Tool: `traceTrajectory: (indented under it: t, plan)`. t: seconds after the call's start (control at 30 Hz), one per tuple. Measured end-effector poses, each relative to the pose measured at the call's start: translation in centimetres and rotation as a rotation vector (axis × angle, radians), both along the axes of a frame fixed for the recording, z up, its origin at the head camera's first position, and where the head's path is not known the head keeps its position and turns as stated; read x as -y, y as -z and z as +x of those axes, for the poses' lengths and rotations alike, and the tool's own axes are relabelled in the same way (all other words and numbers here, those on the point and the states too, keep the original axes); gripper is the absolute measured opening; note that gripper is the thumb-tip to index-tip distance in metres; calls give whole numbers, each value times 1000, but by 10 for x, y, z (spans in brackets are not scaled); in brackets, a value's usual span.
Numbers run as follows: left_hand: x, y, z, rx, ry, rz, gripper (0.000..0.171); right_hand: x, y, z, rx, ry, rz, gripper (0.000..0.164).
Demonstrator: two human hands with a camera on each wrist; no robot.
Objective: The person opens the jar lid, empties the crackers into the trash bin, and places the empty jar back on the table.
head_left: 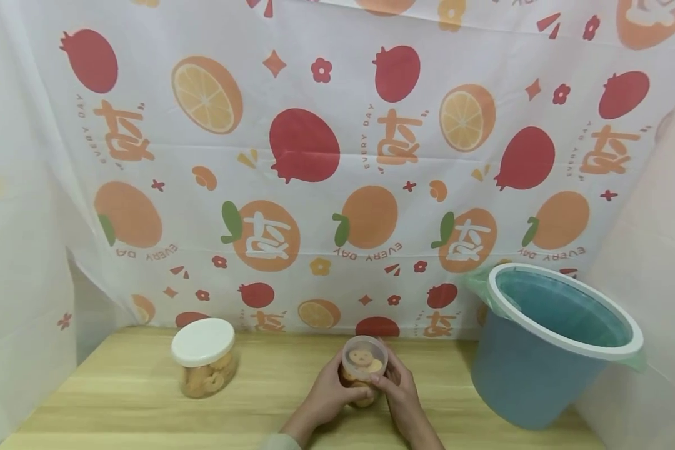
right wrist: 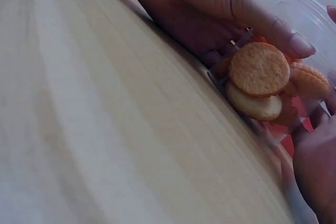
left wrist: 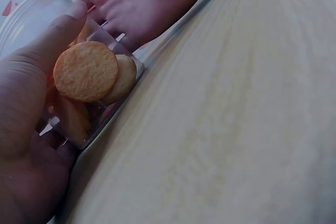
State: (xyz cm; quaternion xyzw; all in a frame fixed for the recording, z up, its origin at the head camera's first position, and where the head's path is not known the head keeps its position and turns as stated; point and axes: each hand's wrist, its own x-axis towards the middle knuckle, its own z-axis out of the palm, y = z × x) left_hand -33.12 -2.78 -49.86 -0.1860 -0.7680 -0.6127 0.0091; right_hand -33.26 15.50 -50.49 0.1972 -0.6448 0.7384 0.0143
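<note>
A clear jar [head_left: 362, 369] of round cookies stands on the wooden table, between both hands. It has a translucent top, and cookies show through it. My left hand [head_left: 330, 390] grips the jar from the left, its thumb lying across the front below the top. From the right, my right hand [head_left: 400, 389] holds it too, thumb at the edge of the top. A browned round cookie [left wrist: 86, 71] shows through the side wall in the left wrist view. In the right wrist view another pale cookie [right wrist: 254, 102] lies under a browned one, with the left thumb [right wrist: 299, 45] above.
Left on the table [head_left: 129, 400] stands a second jar [head_left: 204, 359] with a white lid and ring-shaped snacks inside. A blue-grey bucket [head_left: 531, 369] with a white rim and green liner stands at right. Behind hangs a fruit-printed cloth [head_left: 326, 281].
</note>
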Motion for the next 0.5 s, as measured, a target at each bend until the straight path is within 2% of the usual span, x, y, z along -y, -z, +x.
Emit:
traceTrajectory:
  t: [0.37,0.5]
  plan:
    - [-4,1,1,-1,5,-3,95,-1,-2,6,30,123,60,71]
    - [-2,0,1,7,-3,-5,96,2,-2,6,37,139,68,74]
